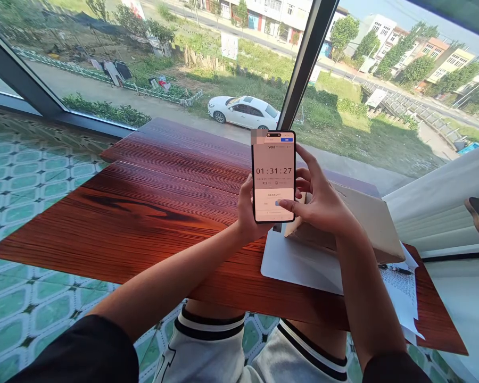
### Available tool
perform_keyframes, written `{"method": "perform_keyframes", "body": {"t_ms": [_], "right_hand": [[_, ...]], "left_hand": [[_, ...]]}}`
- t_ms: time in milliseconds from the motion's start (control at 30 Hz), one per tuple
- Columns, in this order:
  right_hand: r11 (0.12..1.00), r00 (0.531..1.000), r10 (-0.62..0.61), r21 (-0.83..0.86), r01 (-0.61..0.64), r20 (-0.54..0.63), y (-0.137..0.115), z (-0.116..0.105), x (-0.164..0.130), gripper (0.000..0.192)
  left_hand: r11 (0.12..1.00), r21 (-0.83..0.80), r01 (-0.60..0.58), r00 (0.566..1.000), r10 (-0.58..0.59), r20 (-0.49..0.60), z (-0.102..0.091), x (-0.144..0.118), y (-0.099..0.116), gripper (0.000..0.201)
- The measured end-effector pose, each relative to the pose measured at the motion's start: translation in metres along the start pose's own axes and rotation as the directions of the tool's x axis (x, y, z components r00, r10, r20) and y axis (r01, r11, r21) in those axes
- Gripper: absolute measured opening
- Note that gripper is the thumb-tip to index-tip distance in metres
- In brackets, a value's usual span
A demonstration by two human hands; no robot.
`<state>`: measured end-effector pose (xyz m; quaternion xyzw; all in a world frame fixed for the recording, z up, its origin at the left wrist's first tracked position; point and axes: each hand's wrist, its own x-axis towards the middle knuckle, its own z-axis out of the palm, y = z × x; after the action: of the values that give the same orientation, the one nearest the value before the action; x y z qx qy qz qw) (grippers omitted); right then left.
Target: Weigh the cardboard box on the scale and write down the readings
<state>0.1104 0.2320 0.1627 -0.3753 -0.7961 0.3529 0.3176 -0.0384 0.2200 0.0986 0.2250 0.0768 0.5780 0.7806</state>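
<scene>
A smartphone (274, 159) is held upright above the table, its lit screen facing me with a timer reading 01:31:27 and a pop-up panel below. My left hand (246, 213) is closed around its lower left side, with most of the fingers hidden behind it. My right hand (323, 199) grips from the right: the index finger reaches the upper edge, other fingers bend at the side, and the thumb rests on a blue button low on the screen. Under my right hand lie a cardboard box (367, 223) and a flat silver laptop (299, 266).
The dark red wooden table (143, 213) stands against large windows. Handwritten papers (401, 292) with a pen (395, 269) on top lie at its right, beside a white curtain (447, 213). My knees are under the front edge. Outside, a white car (243, 111) is parked.
</scene>
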Motion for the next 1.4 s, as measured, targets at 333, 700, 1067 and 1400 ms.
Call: {"method": "perform_keyframes", "body": {"t_ms": [333,700,1067,1400], "right_hand": [[1.000,1.000,0.003,-0.017,-0.003,0.005,0.003,0.000,0.001,0.105],[0.991,0.997,0.071,0.114,-0.072,0.017,-0.003,-0.004,0.001,0.081],[0.995,0.997,0.075,0.062,-0.075,-0.003,-0.002,-0.005,0.001,0.070],[0.962,0.981,-0.105,-0.266,0.060,-0.161,-0.016,0.002,-0.003,0.057]], "left_hand": [[0.999,-0.042,-0.021,1.000,0.021,0.006,-0.002,0.001,-0.002,0.069],[0.998,-0.058,0.021,0.997,-0.026,-0.079,0.003,-0.003,0.001,0.061],[0.993,-0.084,0.078,0.997,-0.077,0.019,-0.003,-0.002,-0.001,0.069],[0.999,0.026,0.038,0.999,-0.038,0.009,-0.003,-0.005,-0.003,0.071]]}}
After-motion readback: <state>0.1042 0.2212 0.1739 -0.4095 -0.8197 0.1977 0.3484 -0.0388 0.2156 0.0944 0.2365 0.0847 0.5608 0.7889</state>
